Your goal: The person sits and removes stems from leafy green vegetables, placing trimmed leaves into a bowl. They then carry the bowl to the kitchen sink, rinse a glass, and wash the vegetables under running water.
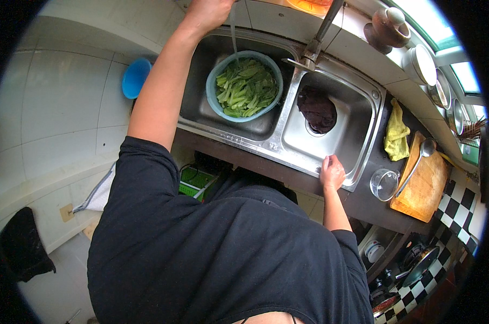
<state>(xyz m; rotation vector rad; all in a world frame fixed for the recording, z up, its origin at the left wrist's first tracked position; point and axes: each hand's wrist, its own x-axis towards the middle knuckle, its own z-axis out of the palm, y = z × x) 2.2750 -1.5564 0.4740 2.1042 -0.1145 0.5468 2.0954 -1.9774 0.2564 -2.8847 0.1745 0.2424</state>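
My left hand is raised at the top edge, beside the top of a thin stream of water; its fingertips are cut off by the frame. The stream falls into a light-blue plastic basin in the left sink bowl. Leafy green vegetables fill this basin. My right hand rests at the near rim of the right sink bowl, with fingers bent; whether anything is under them cannot be told. Beyond it, a dark wet cloth lies over part of the drain of the stainless steel double sink. A metal faucet stands behind the divider.
Right of the sink are a yellow-green cloth, a glass cup and a wooden cutting board with a metal ladle on it. Bowls and a stone mortar line the window ledge. A blue bowl is at the left.
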